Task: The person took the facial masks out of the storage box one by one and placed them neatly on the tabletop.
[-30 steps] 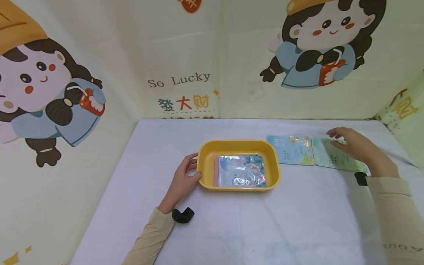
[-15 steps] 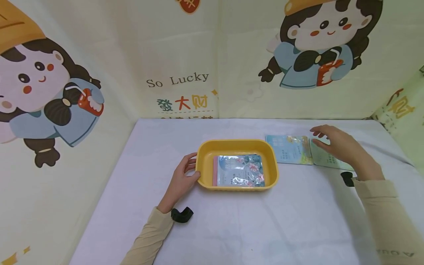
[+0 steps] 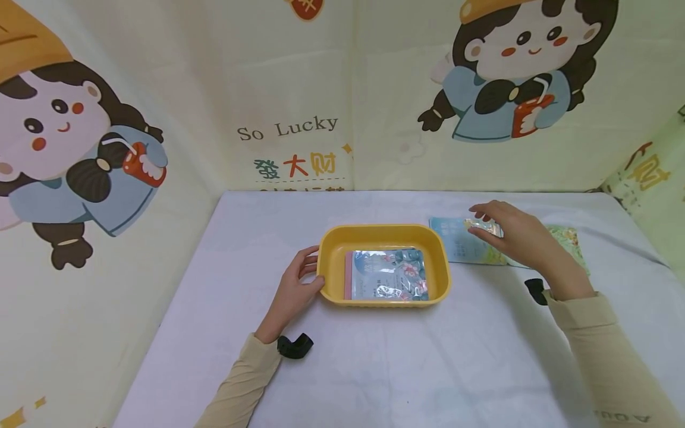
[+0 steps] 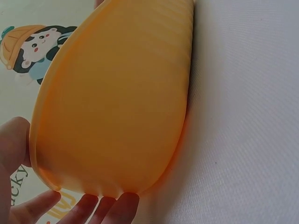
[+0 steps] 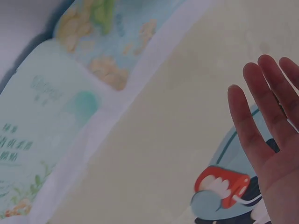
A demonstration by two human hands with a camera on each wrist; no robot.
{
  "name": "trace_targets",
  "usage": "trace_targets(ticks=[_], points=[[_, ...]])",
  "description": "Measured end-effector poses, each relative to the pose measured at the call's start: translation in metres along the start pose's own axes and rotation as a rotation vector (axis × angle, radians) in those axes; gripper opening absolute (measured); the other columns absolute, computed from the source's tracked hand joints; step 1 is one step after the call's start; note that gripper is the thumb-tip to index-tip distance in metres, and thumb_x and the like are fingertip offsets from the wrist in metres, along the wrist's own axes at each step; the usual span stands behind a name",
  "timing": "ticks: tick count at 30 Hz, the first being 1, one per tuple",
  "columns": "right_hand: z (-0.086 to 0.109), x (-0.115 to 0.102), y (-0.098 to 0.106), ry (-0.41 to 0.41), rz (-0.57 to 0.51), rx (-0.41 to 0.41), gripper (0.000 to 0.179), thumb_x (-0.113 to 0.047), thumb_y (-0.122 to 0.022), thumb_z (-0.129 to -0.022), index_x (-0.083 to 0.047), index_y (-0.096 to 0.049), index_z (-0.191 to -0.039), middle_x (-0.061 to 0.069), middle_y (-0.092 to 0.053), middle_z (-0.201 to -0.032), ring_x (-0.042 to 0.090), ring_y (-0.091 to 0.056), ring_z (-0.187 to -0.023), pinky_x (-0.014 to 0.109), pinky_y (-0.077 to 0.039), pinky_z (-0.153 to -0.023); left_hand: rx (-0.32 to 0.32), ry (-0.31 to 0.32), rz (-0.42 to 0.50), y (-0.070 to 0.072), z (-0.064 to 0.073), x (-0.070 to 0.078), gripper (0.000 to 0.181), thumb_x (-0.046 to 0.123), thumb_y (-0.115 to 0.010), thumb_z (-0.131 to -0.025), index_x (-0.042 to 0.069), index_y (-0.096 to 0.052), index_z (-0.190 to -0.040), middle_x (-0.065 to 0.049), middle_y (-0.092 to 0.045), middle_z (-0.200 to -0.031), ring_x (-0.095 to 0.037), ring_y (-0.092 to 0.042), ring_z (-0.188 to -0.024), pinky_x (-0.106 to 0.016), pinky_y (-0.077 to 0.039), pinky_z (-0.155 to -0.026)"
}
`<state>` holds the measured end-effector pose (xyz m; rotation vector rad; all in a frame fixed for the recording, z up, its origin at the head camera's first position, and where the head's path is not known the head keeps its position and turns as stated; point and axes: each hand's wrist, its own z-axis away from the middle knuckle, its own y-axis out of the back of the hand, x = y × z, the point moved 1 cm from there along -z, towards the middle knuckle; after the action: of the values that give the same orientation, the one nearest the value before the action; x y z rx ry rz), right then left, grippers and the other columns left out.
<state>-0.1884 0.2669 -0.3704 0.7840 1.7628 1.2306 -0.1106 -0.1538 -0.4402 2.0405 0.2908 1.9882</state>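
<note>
My left hand [image 3: 293, 291] holds the left end of a yellow plastic tray [image 3: 333, 261], its thumb near the front corner and fingers along the outer wall [image 4: 117, 102]. Inside the tray lies a shiny blue floral sheet mask packet [image 3: 387, 276], with a pink edge [image 3: 348, 276] showing beneath it. On the table to the right, a light blue sheet mask packet [image 3: 455, 244] and a pale green one [image 3: 567, 238] lie side by side. My right hand [image 3: 516, 235] hovers over them with relaxed fingers, holding nothing; it hides part of both in the head view.
A white cloth covers the table [image 3: 374, 368]. Behind it and at the left hangs a cream backdrop [image 3: 299, 71] with printed cartoon figures and lettering. The light blue packet lies close to the tray's right end.
My right hand has moved left, from over the green packet toward the light blue one, uncovering the green packet's right end. The left hand and tray keep their place.
</note>
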Motion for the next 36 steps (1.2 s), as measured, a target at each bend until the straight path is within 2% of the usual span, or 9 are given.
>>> trace_targets(ticks=[8, 15, 17, 20, 27, 32, 36], points=[[-0.005, -0.019, -0.008, 0.104, 0.017, 0.065, 0.045, -0.032, -0.068, -0.082, -0.013, -0.054, -0.120, 0.005, -0.058, -0.105, 0.021, -0.055, -0.092, 0.043, -0.053, -0.072, -0.014, 0.001, -0.005, 0.000, 0.000, 0.001, 0.056, 0.008, -0.059, -0.080, 0.022, -0.045, -0.132, -0.004, -0.054, -0.121, -0.018, -0.055, -0.107, -0.032, -0.051, -0.084], [-0.008, -0.036, -0.014, 0.182, 0.009, 0.087, 0.046, -0.033, -0.070, -0.080, -0.013, -0.055, -0.119, 0.004, -0.057, -0.106, 0.020, -0.056, -0.091, 0.039, -0.053, -0.071, -0.043, 0.019, 0.002, 0.002, 0.007, 0.028, 0.055, 0.001, -0.057, -0.082, 0.009, -0.042, -0.134, -0.017, -0.051, -0.124, -0.029, -0.052, -0.111, -0.042, -0.046, -0.091], [-0.010, -0.041, -0.016, 0.206, 0.009, 0.094, 0.046, -0.032, -0.071, -0.079, -0.012, -0.056, -0.118, 0.004, -0.057, -0.105, 0.020, -0.056, -0.090, 0.038, -0.054, -0.071, -0.046, 0.019, 0.005, 0.003, 0.008, 0.032, 0.055, 0.000, -0.057, -0.082, 0.008, -0.042, -0.134, -0.018, -0.051, -0.124, -0.030, -0.052, -0.111, -0.044, -0.046, -0.091], [-0.013, -0.047, -0.018, 0.219, 0.005, 0.091, 0.045, -0.032, -0.071, -0.079, -0.013, -0.057, -0.117, 0.004, -0.057, -0.105, 0.019, -0.056, -0.091, 0.038, -0.054, -0.071, -0.045, 0.015, 0.012, 0.002, 0.008, 0.028, 0.055, 0.001, -0.057, -0.082, 0.009, -0.042, -0.134, -0.017, -0.052, -0.124, -0.030, -0.052, -0.111, -0.043, -0.046, -0.090], [-0.022, -0.063, -0.021, 0.219, -0.017, 0.053, 0.041, -0.034, -0.069, -0.080, -0.016, -0.057, -0.116, 0.001, -0.057, -0.108, 0.017, -0.055, -0.095, 0.037, -0.053, -0.077, -0.009, 0.021, -0.019, 0.001, 0.001, 0.003, 0.055, 0.008, -0.060, -0.081, 0.024, -0.045, -0.132, -0.003, -0.054, -0.121, -0.017, -0.054, -0.107, -0.033, -0.048, -0.088], [-0.028, -0.075, -0.023, 0.239, -0.038, 0.036, 0.042, -0.037, -0.067, -0.081, -0.015, -0.058, -0.116, 0.001, -0.057, -0.108, 0.017, -0.054, -0.097, 0.038, -0.052, -0.081, 0.007, -0.001, -0.016, 0.001, 0.000, 0.001, 0.054, 0.009, -0.060, -0.080, 0.024, -0.046, -0.130, -0.001, -0.055, -0.118, -0.016, -0.055, -0.105, -0.033, -0.050, -0.086], [-0.032, -0.082, -0.027, 0.227, -0.054, -0.007, 0.043, -0.042, -0.063, -0.083, -0.015, -0.059, -0.116, -0.001, -0.056, -0.110, 0.015, -0.053, -0.099, 0.037, -0.051, -0.084, 0.008, 0.014, -0.023, 0.001, -0.001, 0.002, 0.053, 0.010, -0.060, -0.080, 0.026, -0.046, -0.129, 0.000, -0.055, -0.118, -0.015, -0.055, -0.105, -0.033, -0.050, -0.086]])
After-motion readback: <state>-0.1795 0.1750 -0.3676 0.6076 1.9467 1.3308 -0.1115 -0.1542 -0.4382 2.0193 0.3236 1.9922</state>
